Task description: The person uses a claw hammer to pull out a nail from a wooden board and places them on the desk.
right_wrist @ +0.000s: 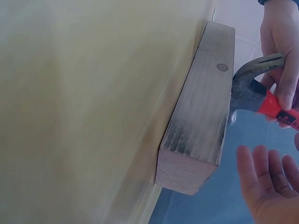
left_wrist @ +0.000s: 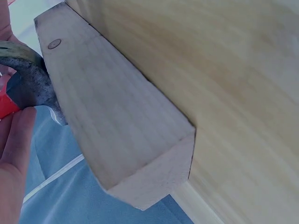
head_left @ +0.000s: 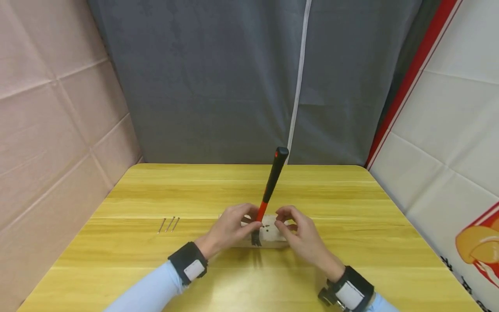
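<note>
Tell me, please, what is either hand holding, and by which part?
The left hand grips the hammer by the red neck just above its head; the right hand holds nothing.

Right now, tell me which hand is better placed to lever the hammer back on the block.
Probably the left. The left hand already grips the hammer near its head, claw against the wooden block. The right hand hovers open beside it, holding nothing.

A yellow wooden table fills the view. Three nails lie side by side at centre-left. A pale wood block sits on it near the middle.
</note>
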